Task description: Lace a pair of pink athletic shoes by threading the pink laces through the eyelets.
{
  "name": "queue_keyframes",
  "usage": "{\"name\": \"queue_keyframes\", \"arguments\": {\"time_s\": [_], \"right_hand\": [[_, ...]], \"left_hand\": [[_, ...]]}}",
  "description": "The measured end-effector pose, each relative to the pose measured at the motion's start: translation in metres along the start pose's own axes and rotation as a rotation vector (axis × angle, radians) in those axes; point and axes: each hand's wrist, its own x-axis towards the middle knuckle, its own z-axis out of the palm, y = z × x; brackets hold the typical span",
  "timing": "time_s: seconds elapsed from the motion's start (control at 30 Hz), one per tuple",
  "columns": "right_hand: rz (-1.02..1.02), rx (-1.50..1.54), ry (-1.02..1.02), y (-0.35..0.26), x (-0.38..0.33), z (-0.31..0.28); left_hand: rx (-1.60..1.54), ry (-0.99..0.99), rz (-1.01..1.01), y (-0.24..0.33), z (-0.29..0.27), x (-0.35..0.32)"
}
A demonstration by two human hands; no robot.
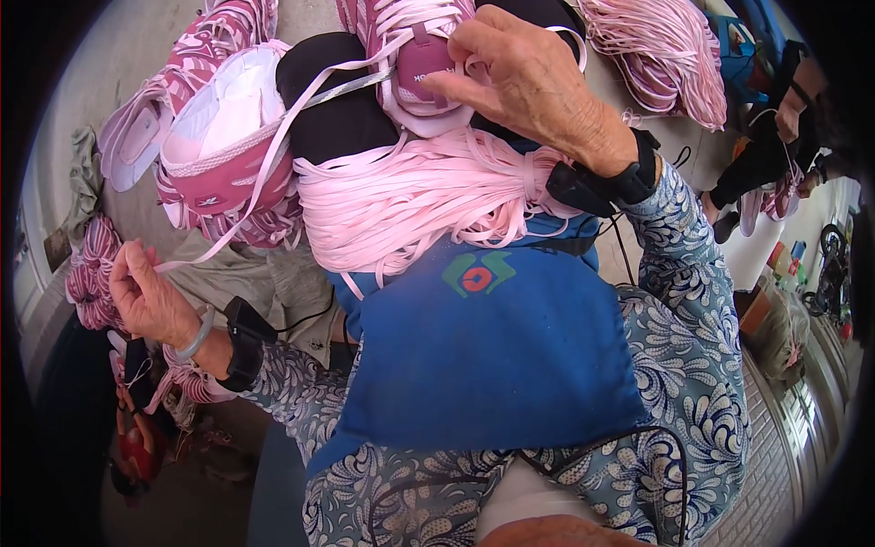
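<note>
A pink and white sneaker (421,80) sits upright at the top middle, resting at my lap, with loose laces about its tongue. My left hand (150,296), out at the left, pinches the end of a pale pink shoelace (264,173). That lace runs taut up to the sneaker. Over the tongue, my right hand (529,87) is curled, thumb and forefinger bent round, with a bit of lace showing inside the fingers. A thin silvery strip (351,88) lies across to the sneaker; its kind is unclear. A thick bundle of pink laces (410,201) lies across my lap.
More pink sneakers (219,137) stand close at the left. Another lace bundle (652,55) hangs at the upper right. A blue apron (492,365) covers my front. Other people work at the right (775,137) and lower left (137,447). A dark cable (624,246) trails by my right wrist.
</note>
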Motion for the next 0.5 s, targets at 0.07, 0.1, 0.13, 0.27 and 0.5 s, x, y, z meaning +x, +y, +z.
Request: {"name": "queue_keyframes", "arguments": {"time_s": [0.07,0.1,0.13,0.27,0.5], "right_hand": [[0.02,-0.124,0.03,-0.005,-0.008,0.01],[0.037,-0.235,0.065,-0.008,-0.009,0.016],[0.051,-0.286,0.037,-0.008,-0.006,0.019],[0.139,-0.368,0.003,-0.009,-0.001,0.014],[0.046,-0.303,0.024,0.004,0.008,0.015]], "left_hand": [[-0.092,-0.043,0.012,0.0,0.003,-0.006],[-0.146,-0.086,-0.042,0.012,0.007,-0.012],[-0.203,-0.127,-0.094,0.024,0.012,-0.016],[-0.422,-0.274,-0.135,0.06,0.048,-0.028],[-0.548,-0.586,-0.115,0.09,0.095,-0.048]]}}
